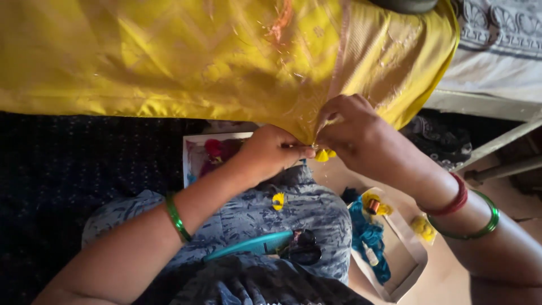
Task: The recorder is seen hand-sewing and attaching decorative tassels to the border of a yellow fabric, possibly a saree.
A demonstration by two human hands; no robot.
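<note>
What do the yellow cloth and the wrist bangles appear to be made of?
Yellow cloth: likely silk or satin, glossy sheen with woven patterning. Green bangle and red bangle: smooth, shiny, probably glass or plastic; cannot tell which.

Yellow cloth (pixel 169 51) overhead, scissors (pixel 302 248) below.

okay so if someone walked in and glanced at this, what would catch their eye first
The big shiny yellow cloth filling the top of the view, draped toward the person. Just under its lower edge, the left hand and right hand pinch it together beside a small yellow tassel. Below, a teal comb lies on the lap.
</note>
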